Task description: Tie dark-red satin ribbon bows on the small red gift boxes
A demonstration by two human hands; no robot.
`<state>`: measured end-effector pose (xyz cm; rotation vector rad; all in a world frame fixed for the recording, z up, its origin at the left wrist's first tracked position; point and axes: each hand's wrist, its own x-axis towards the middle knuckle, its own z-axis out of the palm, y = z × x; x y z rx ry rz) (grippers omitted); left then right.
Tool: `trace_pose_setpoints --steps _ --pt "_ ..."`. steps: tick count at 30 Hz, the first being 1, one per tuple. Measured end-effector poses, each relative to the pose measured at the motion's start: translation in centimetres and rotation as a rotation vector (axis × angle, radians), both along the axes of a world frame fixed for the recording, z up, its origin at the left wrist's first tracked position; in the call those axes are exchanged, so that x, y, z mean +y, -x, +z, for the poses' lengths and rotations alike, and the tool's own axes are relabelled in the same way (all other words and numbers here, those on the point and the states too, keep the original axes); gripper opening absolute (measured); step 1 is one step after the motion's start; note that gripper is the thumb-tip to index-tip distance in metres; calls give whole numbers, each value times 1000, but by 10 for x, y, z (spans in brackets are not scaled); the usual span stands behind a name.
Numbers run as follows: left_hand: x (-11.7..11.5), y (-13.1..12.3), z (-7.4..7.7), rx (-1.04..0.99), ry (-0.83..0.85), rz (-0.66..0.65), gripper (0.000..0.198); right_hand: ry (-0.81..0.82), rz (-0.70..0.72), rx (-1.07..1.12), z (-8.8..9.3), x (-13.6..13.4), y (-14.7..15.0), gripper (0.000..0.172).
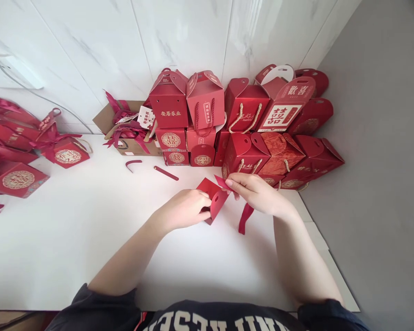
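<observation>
A small red gift box [219,201] with holed top flaps stands on the white table in front of me. My left hand [186,208] is closed on its left side, with the fingertips partly hidden behind a flap. Above the box's right edge, my right hand [253,189] pinches a dark red ribbon [245,218] between thumb and fingers. One flat end of the ribbon points left over the box, and its tail hangs below the hand.
Stacked red gift boxes [170,108] line the back wall. A cardboard carton [141,146] holds ribbons and tags. Two narrow red strips, one curled [134,162] and one straight [166,173], lie on the table [100,220]. Ribboned boxes [68,152] stand at left; a grey wall [376,151] rises at right.
</observation>
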<state>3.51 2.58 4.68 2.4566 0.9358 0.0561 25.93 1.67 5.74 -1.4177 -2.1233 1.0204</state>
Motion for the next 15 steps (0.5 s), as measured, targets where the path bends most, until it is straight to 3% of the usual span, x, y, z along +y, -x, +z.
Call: trace_pose_setpoints --steps 5,11,15 --pt "-5 5 -3 128 25 15 40 38 238 73 -8 1 14 39" --pt "-11 7 9 62 127 3 25 174 277 157 -10 4 2 39" --pt "-14 7 17 77 160 41 23 49 317 66 -4 5 -9 38"
